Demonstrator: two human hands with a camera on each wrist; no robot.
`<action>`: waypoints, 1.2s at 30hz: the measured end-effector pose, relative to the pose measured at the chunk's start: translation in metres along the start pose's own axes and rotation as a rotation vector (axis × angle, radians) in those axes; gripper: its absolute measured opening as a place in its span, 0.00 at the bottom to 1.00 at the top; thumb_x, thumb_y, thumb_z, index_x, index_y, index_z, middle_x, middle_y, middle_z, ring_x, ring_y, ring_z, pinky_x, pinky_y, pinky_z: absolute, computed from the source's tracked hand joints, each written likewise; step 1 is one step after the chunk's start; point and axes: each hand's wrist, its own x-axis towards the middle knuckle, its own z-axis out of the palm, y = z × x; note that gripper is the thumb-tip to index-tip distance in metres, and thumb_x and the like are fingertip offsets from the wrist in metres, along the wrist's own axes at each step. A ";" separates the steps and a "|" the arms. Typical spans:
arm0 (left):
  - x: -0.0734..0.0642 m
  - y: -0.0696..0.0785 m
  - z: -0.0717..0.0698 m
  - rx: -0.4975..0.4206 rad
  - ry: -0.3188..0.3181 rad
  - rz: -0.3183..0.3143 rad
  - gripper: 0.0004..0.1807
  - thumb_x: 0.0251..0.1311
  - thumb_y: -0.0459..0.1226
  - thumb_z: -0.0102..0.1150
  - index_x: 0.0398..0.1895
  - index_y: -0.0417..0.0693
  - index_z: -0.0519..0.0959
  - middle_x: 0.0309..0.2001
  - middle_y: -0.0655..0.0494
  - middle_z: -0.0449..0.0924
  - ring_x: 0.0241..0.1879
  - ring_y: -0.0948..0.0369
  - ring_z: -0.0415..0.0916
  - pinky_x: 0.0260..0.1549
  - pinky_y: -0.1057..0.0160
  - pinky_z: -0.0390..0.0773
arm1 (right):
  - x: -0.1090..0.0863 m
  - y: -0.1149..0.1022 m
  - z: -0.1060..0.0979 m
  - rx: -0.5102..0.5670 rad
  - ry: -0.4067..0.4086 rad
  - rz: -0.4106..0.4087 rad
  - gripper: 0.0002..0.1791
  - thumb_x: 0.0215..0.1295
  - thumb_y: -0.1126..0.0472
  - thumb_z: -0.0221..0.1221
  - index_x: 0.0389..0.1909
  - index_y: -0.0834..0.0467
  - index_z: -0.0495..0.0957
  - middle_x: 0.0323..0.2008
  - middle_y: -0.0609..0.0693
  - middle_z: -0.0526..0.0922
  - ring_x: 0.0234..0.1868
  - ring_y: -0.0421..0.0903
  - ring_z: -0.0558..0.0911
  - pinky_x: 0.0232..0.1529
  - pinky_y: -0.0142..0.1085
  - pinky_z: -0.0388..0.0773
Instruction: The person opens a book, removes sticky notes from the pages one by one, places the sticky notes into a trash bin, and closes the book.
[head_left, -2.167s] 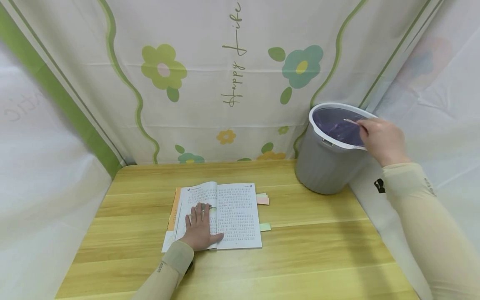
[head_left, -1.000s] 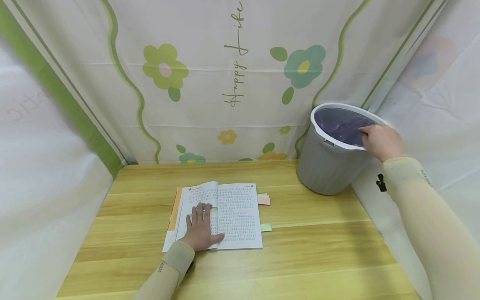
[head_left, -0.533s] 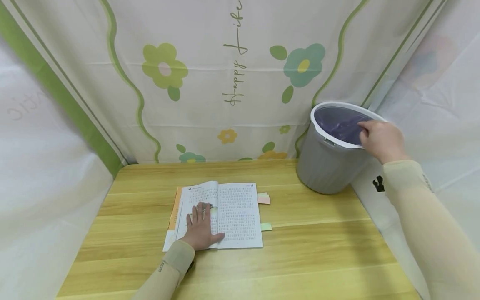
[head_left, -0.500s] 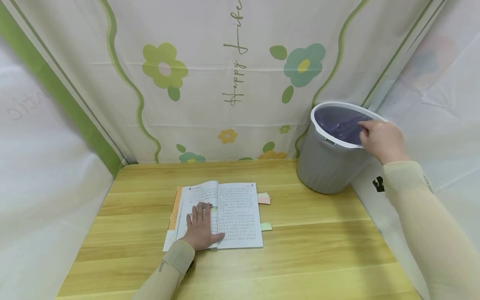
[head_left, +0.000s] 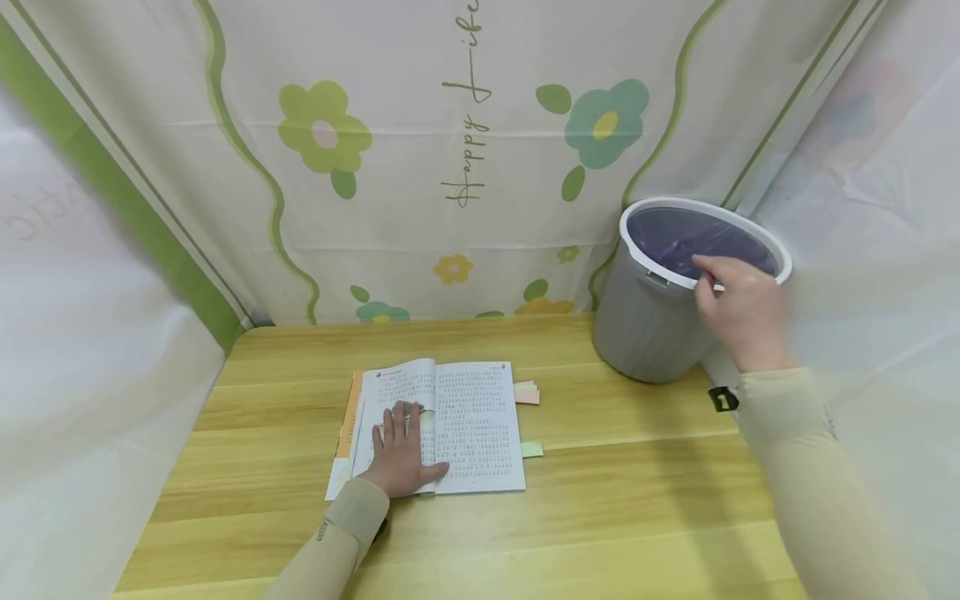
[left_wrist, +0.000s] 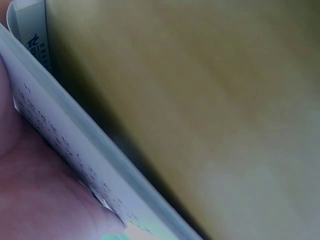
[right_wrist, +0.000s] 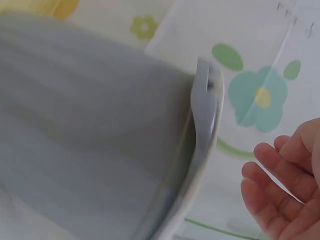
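Observation:
My left hand (head_left: 400,460) lies flat on the left page of an open book (head_left: 480,433), fingers spread and thumb across the fold. In the left wrist view the book's page edge (left_wrist: 115,155) runs beside the palm. My right hand (head_left: 746,312) is over the near rim of a grey trash bin (head_left: 648,333) with a white rim and a purple liner (head_left: 675,242). Its fingers (right_wrist: 280,175) are loosely curled in the right wrist view, and nothing shows between them. The bin's inside bottom is hidden.
Pink and green sticky tabs (head_left: 529,397) stick out from the book's right edge, with another green tab (head_left: 532,450) lower down. The wooden table (head_left: 600,533) is bordered by a flowered curtain (head_left: 420,192) behind and white cloth on both sides.
Earlier my right hand pinched a pale thin strip above the bin; the strip no longer shows. That hand has since moved back towards me and left. The left hand stays on the book.

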 end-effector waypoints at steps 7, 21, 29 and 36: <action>0.002 0.000 0.001 -0.010 0.006 0.002 0.68 0.55 0.70 0.56 0.78 0.41 0.26 0.76 0.35 0.17 0.73 0.37 0.16 0.66 0.31 0.28 | -0.042 -0.021 0.022 0.067 0.029 0.065 0.14 0.60 0.70 0.54 0.41 0.66 0.86 0.33 0.61 0.86 0.29 0.57 0.83 0.32 0.46 0.75; 0.001 0.000 0.000 0.000 0.000 -0.002 0.68 0.56 0.70 0.55 0.77 0.42 0.24 0.76 0.36 0.15 0.73 0.37 0.15 0.66 0.31 0.28 | -0.147 -0.058 0.076 0.280 -0.212 0.426 0.11 0.67 0.66 0.59 0.45 0.63 0.86 0.33 0.56 0.88 0.27 0.46 0.82 0.23 0.26 0.73; 0.000 0.000 0.001 0.001 0.003 -0.001 0.68 0.56 0.70 0.55 0.77 0.42 0.24 0.76 0.36 0.15 0.73 0.37 0.15 0.66 0.31 0.29 | -0.185 -0.076 0.091 0.389 -0.292 0.520 0.11 0.66 0.68 0.61 0.46 0.64 0.86 0.34 0.57 0.88 0.28 0.48 0.83 0.19 0.30 0.74; 0.001 -0.001 0.003 0.000 0.015 0.006 0.68 0.56 0.70 0.55 0.77 0.42 0.25 0.76 0.36 0.15 0.73 0.37 0.16 0.66 0.31 0.28 | -0.206 -0.091 0.099 0.428 -0.430 0.667 0.13 0.68 0.64 0.60 0.50 0.61 0.85 0.38 0.55 0.88 0.32 0.46 0.83 0.21 0.32 0.76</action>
